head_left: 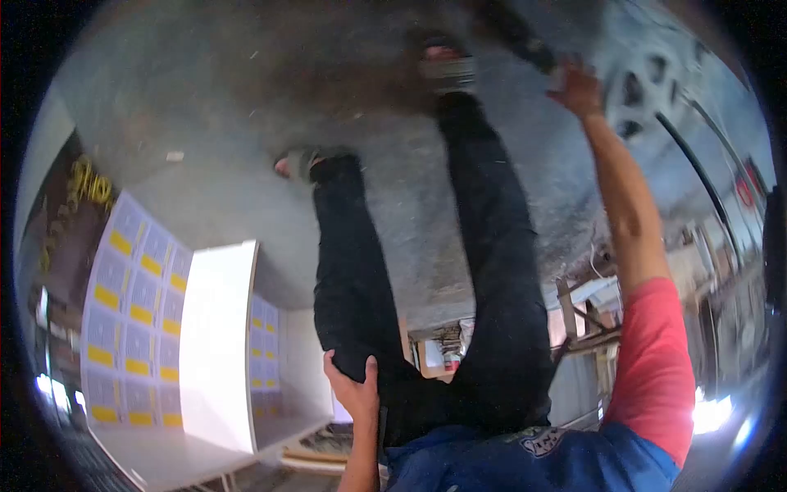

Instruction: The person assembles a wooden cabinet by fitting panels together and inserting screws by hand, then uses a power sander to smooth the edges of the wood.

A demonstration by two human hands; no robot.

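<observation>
My left hand [357, 395] rests on the upper part of my left trouser leg [352, 271], its thumb and fingers apart and holding nothing. Stretched far forward, my right hand [580, 88] is slightly blurred, with fingers spread above the grey floor [393, 238]. Close to those fingertips lies a long dark object [518, 34], too smeared to name. Just right of the hand is a pale, blotchy patch with dark spots [635, 86].
On the left stand white panels [217, 344] and a board of purple-and-yellow printed sheets [135, 312]. Yellow coiled cord [92, 182] lies behind them. A dark pole [693, 160] and wooden frames [586, 316] are on the right. A small white scrap [175, 156] lies on the floor.
</observation>
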